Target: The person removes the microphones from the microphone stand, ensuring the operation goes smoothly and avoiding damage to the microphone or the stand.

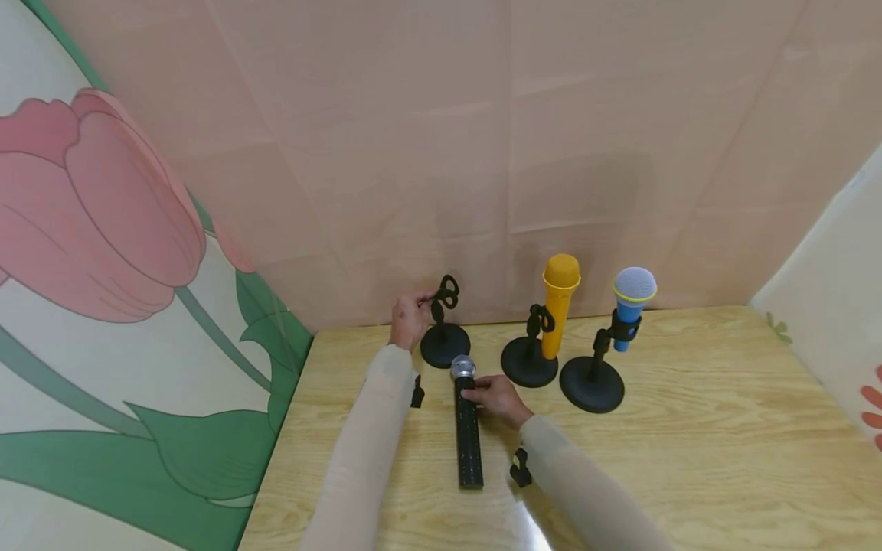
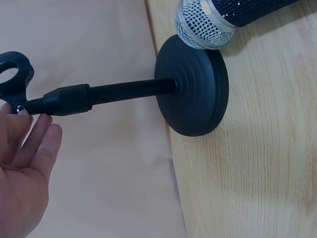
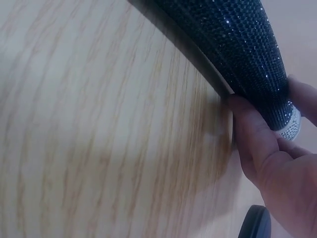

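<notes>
A black, glittery microphone (image 1: 468,440) with a silver mesh head lies on the table, its head pointing away from me. My right hand (image 1: 503,399) grips it just below the head; in the right wrist view the fingers (image 3: 255,131) and thumb are on either side of its sparkly body (image 3: 233,44). My left hand (image 1: 409,320) pinches the clip holder at the top of the leftmost black microphone stand (image 1: 445,346). In the left wrist view that clip (image 2: 20,82) holds no microphone, and the round base (image 2: 193,89) is beside the microphone's mesh head (image 2: 200,25).
To the right, a yellow microphone (image 1: 560,302) stands upright at a second black stand (image 1: 529,363). A blue microphone (image 1: 628,310) sits in the clip of a third stand (image 1: 592,384). A pink cloth wall (image 1: 386,153) rises behind the wooden table (image 1: 723,428).
</notes>
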A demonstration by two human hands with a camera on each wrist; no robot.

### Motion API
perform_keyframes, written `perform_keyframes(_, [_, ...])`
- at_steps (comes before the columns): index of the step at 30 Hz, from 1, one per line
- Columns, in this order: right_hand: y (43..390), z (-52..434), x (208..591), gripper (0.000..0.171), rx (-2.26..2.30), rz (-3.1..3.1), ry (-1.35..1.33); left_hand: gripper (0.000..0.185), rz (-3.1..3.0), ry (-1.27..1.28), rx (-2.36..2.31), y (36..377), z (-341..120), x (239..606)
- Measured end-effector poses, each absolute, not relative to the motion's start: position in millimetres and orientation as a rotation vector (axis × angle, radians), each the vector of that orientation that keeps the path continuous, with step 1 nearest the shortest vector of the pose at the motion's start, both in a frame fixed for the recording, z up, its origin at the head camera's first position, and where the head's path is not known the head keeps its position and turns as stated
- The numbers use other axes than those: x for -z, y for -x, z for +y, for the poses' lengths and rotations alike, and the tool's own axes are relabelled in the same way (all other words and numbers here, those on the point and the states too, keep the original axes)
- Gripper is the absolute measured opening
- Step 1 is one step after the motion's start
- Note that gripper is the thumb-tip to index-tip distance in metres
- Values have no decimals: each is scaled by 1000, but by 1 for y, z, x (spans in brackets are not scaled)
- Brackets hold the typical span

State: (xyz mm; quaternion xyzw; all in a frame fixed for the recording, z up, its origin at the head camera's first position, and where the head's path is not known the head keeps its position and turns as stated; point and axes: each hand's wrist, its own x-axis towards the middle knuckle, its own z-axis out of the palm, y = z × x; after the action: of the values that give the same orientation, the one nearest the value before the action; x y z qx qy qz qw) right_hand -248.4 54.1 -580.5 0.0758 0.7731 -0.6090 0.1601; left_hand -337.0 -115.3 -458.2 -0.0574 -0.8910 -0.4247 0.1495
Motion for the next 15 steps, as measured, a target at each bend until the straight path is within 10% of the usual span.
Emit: perform_keyframes(15, [247,53,580,41,1677,2257,-211,21,-2563,145,1246,336,-114,458])
